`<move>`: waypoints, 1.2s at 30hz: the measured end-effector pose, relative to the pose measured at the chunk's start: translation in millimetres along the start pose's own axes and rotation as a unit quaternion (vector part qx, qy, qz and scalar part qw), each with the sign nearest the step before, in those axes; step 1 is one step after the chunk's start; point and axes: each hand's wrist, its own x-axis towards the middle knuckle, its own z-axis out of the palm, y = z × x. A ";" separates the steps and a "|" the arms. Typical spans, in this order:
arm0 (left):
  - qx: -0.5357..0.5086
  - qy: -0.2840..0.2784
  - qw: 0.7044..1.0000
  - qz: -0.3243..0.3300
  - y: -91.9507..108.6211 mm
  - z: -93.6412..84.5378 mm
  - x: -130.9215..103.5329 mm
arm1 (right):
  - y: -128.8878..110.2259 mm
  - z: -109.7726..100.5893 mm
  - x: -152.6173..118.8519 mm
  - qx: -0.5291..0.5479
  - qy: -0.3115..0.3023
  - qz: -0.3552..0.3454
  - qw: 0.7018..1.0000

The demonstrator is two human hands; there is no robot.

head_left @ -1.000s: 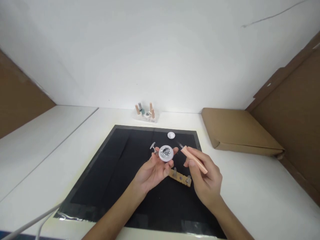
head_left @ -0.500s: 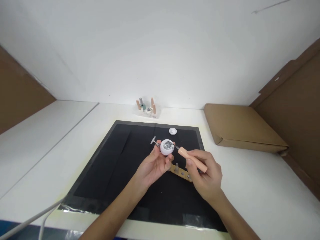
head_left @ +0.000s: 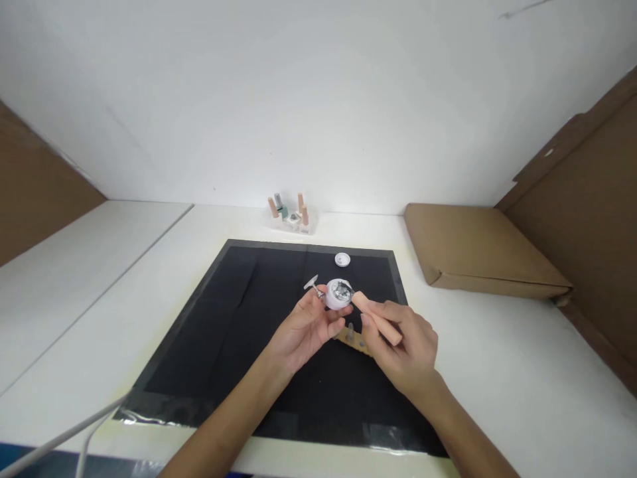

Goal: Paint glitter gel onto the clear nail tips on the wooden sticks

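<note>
Here we seemingly dip peach brush (head_left: 381,322), clamped in right hand (head_left: 414,345), into open jar (head_left: 336,303) clamped in left hand (head_left: 304,337); more dipping wants jar steady.

Peach brush handle (head_left: 379,319), white jar (head_left: 336,302), black mat (head_left: 239,318), tan wooden strip (head_left: 355,340), brown box (head_left: 482,249)

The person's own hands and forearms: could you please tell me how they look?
The left hand and right hand are ungloved, and no ring, watch or bracelet shows. The left forearm and right forearm are bare, without sleeves as far as the picture reaches.
</note>
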 end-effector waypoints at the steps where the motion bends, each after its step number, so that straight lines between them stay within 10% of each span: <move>1: 0.004 -0.002 1.000 0.002 -0.2 -0.3 0.2 | 0.1 0.2 -0.4 0.000 0.002 -0.003 1.000; 23: 0.015 -0.055 0.997 0.052 -0.4 -0.8 0.6 | 2.1 -4.9 8.6 0.125 -0.040 0.215 0.968; 36: 0.077 -0.046 0.991 0.096 -0.3 3.7 -0.4 | -2.3 -5.2 19.9 0.340 -0.077 0.458 0.818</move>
